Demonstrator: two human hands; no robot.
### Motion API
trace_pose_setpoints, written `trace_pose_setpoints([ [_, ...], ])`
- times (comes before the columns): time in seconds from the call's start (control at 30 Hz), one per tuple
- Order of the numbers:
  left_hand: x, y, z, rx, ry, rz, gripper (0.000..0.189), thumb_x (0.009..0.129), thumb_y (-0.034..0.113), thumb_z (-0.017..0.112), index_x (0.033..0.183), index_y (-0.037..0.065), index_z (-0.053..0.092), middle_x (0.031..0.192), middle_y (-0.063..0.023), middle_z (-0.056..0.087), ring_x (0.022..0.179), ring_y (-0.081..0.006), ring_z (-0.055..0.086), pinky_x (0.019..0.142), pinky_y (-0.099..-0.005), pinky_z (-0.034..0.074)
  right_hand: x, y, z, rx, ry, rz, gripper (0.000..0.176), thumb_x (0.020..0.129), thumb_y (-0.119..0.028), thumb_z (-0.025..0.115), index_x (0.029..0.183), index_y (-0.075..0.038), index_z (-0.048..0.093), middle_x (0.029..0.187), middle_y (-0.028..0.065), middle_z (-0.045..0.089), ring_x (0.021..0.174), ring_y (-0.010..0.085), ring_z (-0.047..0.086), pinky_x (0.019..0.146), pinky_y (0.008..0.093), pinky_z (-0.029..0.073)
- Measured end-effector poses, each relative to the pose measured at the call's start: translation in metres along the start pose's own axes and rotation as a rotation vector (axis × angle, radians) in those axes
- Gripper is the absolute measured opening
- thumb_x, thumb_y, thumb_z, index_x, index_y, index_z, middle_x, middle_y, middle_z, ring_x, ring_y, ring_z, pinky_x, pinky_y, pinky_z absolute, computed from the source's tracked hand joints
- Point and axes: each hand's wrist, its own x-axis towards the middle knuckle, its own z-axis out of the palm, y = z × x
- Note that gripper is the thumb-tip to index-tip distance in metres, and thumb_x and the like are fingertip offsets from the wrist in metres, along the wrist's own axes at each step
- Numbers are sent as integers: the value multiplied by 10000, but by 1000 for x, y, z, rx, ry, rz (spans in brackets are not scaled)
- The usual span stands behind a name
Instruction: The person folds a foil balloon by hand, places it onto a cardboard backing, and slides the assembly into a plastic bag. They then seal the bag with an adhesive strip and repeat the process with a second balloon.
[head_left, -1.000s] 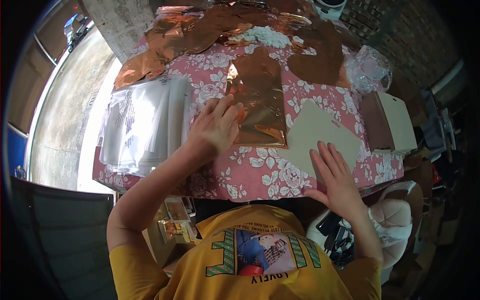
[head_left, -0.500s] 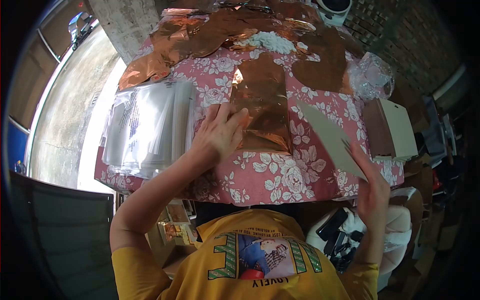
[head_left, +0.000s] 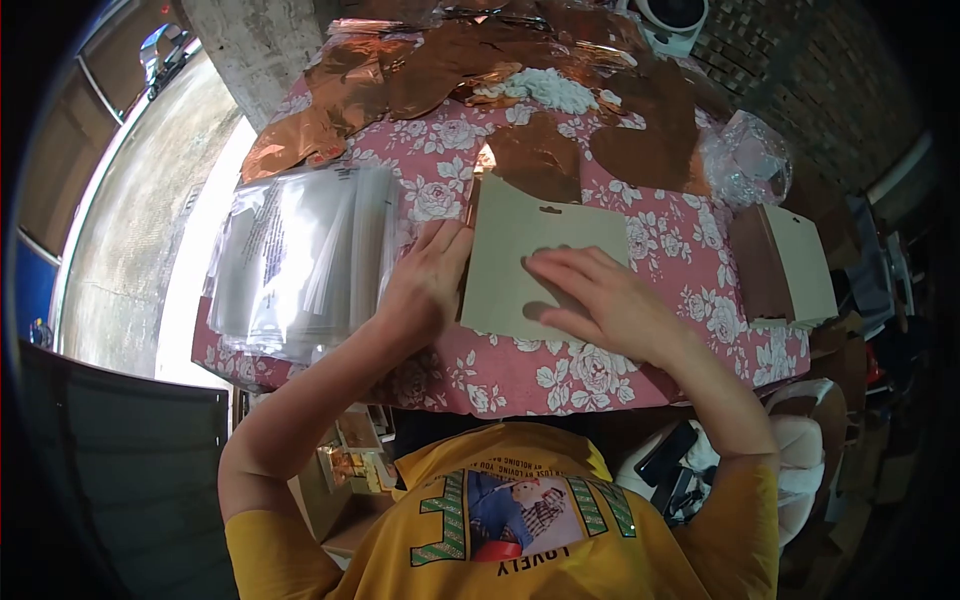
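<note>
A beige card (head_left: 510, 265) with a small hang slot near its far edge lies in front of me. It covers the near part of a folded copper-coloured foil piece (head_left: 535, 160), whose far end shows beyond it. My right hand (head_left: 600, 305) rests on the card's right half, fingers stretched out and apart. At the card's left edge is my left hand (head_left: 430, 280), its fingers curled in where a narrow strip of foil shows. The fingertips are partly hidden, and the foil edge seems to be between them.
A stack of clear plastic bags (head_left: 290, 260) sits on the left of the flowered tablecloth (head_left: 600, 370). To the right stands a stack of beige cards (head_left: 785, 265), with a crumpled clear bag (head_left: 748, 160) behind it. Farther back lie more foil pieces (head_left: 430, 70) and a white pile (head_left: 550, 90).
My right hand has brought the card left and laid it flat on the foil piece, and its fingers have spread on it. My left hand has shifted slightly left and nearer, fingers curling more.
</note>
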Motion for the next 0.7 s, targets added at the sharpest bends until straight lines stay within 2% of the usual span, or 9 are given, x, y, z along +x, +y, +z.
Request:
trace_pose_setpoints([
  [0.03,-1,1,-1,-29,5,-17,280,780,-3,579,1059,-14,554,988,-172,543,983,-361,528,860,-400,473,5,2,2,1,25,24,548,923,-330,682,1406,-118,537,1356,124,535,1222,319,522,1010,403,468],
  [0.07,-3,0,-2,-59,-40,-82,227,793,13,610,1015,-16,566,1035,-177,560,1028,-366,529,889,-412,457,11,3,3,3,49,47,534,926,-327,679,1396,-112,547,1308,131,548,1184,313,535,988,407,474],
  [0.13,-5,-2,-6,-42,-29,-31,208,812,14,610,1015,-20,582,1058,-173,570,1029,-372,531,909,-419,450,19,5,4,26,50,83,495,922,-314,682,1350,-89,575,1261,133,555,1156,306,544,989,406,466],
  [0.23,-5,9,-13,46,40,14,162,844,19,606,1000,-23,614,1102,-163,593,1050,-370,538,943,-425,438,29,10,10,-57,25,118,484,915,-306,684,1327,-77,574,1318,134,545,1217,319,526,1030,417,443],
  [0.3,-5,10,-14,113,94,10,137,857,21,601,984,-22,629,1123,-158,606,1069,-363,543,959,-423,434,35,22,26,-94,250,-106,491,912,-310,684,1326,-77,561,1380,131,525,1295,336,485,1074,428,411],
  [0.37,-8,2,-15,-34,-57,-52,143,875,30,583,996,-16,645,1101,-150,615,1069,-354,549,960,-431,435,39,26,31,-64,227,-86,502,917,-314,674,1343,-80,548,1401,132,515,1321,342,466,1087,435,400],
  [0.5,-11,-6,-13,-100,-71,-81,168,871,62,580,1003,-9,656,1062,-135,628,1062,-348,545,990,-432,414,45,23,32,-103,192,-71,513,934,-323,644,1376,-91,528,1416,133,507,1335,341,455,1102,446,383],
  [0.7,-14,-2,-12,-46,-48,-75,182,880,54,579,1036,0,656,1102,-150,617,1071,-359,562,1002,-449,421,51,23,32,-163,155,-41,532,942,-346,622,1401,-98,514,1436,124,495,1333,335,449,1105,453,374],
])
